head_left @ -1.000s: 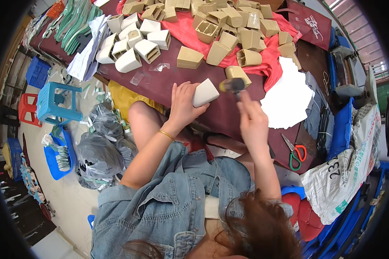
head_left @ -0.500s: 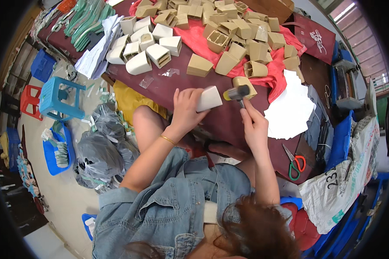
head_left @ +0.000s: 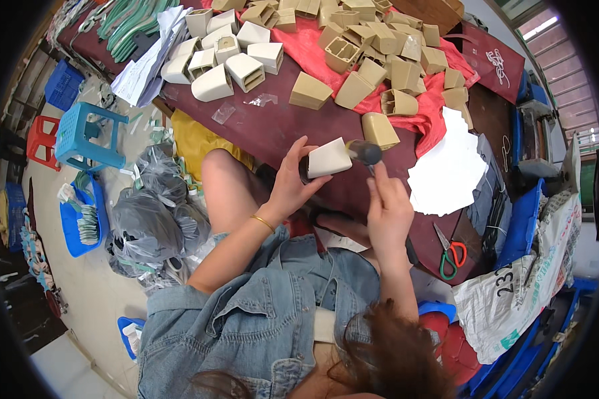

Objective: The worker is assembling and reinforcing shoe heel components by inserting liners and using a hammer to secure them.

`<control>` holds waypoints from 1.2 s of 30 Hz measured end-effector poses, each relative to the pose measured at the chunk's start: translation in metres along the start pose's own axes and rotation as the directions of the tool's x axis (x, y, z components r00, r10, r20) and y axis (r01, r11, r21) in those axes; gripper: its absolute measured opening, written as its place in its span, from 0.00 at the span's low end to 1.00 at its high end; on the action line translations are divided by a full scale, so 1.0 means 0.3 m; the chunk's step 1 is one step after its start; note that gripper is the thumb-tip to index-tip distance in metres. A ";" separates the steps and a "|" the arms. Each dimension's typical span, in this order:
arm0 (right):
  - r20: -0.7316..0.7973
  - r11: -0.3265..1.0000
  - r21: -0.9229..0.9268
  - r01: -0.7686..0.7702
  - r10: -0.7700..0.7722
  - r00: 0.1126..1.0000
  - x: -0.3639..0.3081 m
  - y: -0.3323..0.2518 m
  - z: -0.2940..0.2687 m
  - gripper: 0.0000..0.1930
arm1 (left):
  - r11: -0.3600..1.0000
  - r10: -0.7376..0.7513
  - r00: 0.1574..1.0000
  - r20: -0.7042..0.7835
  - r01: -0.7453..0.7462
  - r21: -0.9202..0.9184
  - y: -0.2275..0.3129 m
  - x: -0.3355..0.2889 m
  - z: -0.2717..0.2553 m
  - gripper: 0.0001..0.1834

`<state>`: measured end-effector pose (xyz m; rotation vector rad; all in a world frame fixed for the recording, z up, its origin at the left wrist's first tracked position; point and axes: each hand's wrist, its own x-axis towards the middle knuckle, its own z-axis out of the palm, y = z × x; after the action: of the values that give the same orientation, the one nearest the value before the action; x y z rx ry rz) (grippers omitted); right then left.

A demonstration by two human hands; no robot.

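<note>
My left hand (head_left: 291, 178) is closed round a white hollow plastic piece (head_left: 331, 158), tapered like a furniture foot cap, with a dark part at its left end. In my right hand (head_left: 389, 207) is a small hammer (head_left: 366, 153) with a dark and yellowish head, gripped by its handle, which the fingers mostly hide. The hammer head is at the right end of the white piece; blur keeps me from telling whether they touch. Just beyond the hammer, a single tan piece (head_left: 379, 130) of similar shape lies on the dark red tabletop (head_left: 266, 130).
Several white pieces (head_left: 213, 83) stand at the far left of the table. A pile of tan pieces (head_left: 359, 40) lies on red cloth (head_left: 299, 60). To the right are white paper sheets (head_left: 446, 169) and scissors (head_left: 452, 256). Grey plastic bags (head_left: 146, 223) and a blue stool (head_left: 90, 136) occupy the left floor.
The hammer head has come down toward the white piece's right end. My left hand has turned slightly, showing more of its fingers and the dark end of the piece.
</note>
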<state>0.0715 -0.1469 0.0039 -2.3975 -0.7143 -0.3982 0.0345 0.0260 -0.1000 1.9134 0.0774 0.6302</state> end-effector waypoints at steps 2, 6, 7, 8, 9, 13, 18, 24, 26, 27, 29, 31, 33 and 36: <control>0.114 0.990 -0.115 0.086 -0.073 0.991 0.005 -0.004 0.029 0.20 | 1.000 0.000 1.000 -0.009 0.000 0.002 0.000 0.001 0.008 0.47; 0.075 0.997 -0.076 0.009 -0.003 0.997 0.055 -0.064 0.009 0.17 | 1.000 -0.002 1.000 -0.018 0.001 -0.016 0.001 0.006 0.010 0.48; 0.073 0.997 -0.073 0.006 -0.001 0.997 0.045 -0.063 0.026 0.17 | 1.000 -0.001 1.000 -0.015 0.001 -0.013 0.007 0.004 0.014 0.48; 0.143 0.997 -0.055 0.046 -0.038 0.989 0.028 -0.052 0.055 0.17 | 0.999 -0.042 0.999 -0.006 0.042 -0.006 0.012 -0.001 0.016 0.48; 0.210 0.995 -0.030 0.096 -0.088 0.974 0.039 -0.060 0.075 0.17 | 0.997 -0.080 0.997 -0.008 0.080 0.005 0.008 0.005 0.009 0.49; 0.192 0.999 -0.013 0.035 -0.032 0.981 0.066 -0.095 0.017 0.18 | 0.999 -0.039 0.999 -0.025 0.038 -0.034 0.020 0.006 -0.002 0.49; 0.278 0.997 -0.051 0.054 -0.038 0.960 0.062 -0.065 0.031 0.18 | 0.998 -0.034 0.999 0.011 0.034 0.053 0.034 0.011 -0.007 0.52; 0.183 0.999 0.027 0.025 -0.030 0.983 0.086 -0.084 0.041 0.16 | 0.991 -0.112 0.994 0.003 0.112 -0.068 0.047 0.026 0.000 0.55; 0.370 0.977 -0.156 0.144 -0.077 0.926 0.106 -0.063 0.014 0.17 | 0.996 -0.073 0.997 -0.014 0.074 0.053 0.028 0.006 0.015 0.55; 0.364 0.977 -0.142 0.156 -0.095 0.927 0.145 -0.096 -0.035 0.17 | 0.999 -0.039 0.999 -0.012 0.039 -0.029 0.023 0.010 0.012 0.55; 0.403 0.980 -0.151 0.127 -0.056 0.913 0.155 -0.154 -0.119 0.16 | 0.993 -0.120 0.992 -0.026 0.120 0.004 0.043 0.002 0.005 0.55; 0.313 0.992 -0.092 0.087 -0.054 0.948 0.113 -0.128 -0.082 0.16 | 0.995 -0.102 0.994 -0.032 0.101 -0.025 0.047 0.005 0.012 0.54; 0.333 0.995 -0.030 0.093 -0.078 0.940 0.090 -0.049 0.009 0.17 | 0.995 -0.077 0.997 -0.028 0.075 -0.059 0.041 0.021 0.013 0.54; 0.358 0.997 0.062 -0.043 0.018 0.933 0.079 0.001 -0.085 0.17 | 0.993 0.004 0.998 0.070 -0.012 0.114 0.006 0.065 -0.062 0.52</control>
<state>0.0880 -0.1536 0.0339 -2.4367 -0.8317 0.0825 0.0423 0.0473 -0.0855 2.0460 0.0624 0.5744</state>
